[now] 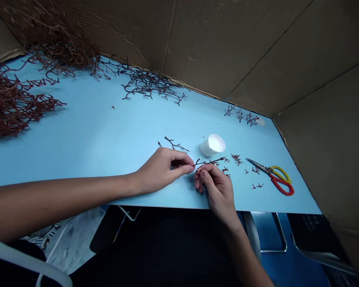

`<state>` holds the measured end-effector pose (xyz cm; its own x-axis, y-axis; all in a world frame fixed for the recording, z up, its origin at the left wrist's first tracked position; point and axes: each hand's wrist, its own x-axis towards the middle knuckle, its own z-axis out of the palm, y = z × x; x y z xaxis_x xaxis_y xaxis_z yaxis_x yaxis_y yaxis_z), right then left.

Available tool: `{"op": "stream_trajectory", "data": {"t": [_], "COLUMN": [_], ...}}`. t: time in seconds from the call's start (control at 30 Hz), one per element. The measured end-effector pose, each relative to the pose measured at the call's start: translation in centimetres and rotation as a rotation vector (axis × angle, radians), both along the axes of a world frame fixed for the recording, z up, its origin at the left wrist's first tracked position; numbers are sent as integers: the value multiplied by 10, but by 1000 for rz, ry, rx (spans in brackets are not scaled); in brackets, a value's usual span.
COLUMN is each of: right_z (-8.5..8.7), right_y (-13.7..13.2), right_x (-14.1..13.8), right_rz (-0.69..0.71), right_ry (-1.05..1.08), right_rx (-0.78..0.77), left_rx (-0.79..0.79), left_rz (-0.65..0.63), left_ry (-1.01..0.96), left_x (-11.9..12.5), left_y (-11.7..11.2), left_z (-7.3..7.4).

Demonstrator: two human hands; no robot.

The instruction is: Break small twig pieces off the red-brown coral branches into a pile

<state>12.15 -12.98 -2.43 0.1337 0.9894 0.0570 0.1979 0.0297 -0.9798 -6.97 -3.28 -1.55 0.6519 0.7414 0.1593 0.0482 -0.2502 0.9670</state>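
Observation:
My left hand (164,169) pinches one end of a thin dark branching twig (211,162) just above the light blue table (92,135). My right hand (217,189) meets it fingertip to fingertip, closed on the same twig near its base. The twig's free end points right toward a small white cup (212,145) lying on its side. Another loose twig (175,144) lies just behind my left hand.
Red and yellow handled scissors (273,175) lie at the right, with small twig offcuts (237,160) around. Heaps of reddish-brown twigs (12,103) and dark twigs (149,85) sit at the left and back. Cardboard walls (257,52) enclose the table.

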Motion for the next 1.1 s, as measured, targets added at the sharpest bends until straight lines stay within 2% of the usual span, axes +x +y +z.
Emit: {"op": "stream_trajectory", "data": {"t": [0.57,1.1], "right_z": [0,1], "right_y": [-1,2], "right_x": [1,4], "right_rz": [79,119], "right_ry": [-79,-185], "right_rx": [-29,-9], "left_rx": [15,180], "left_rz": [-49,-68], "left_ry": [23,75], "left_x": [0,-3], "left_y": [1,0], "left_z": [0,2]}}
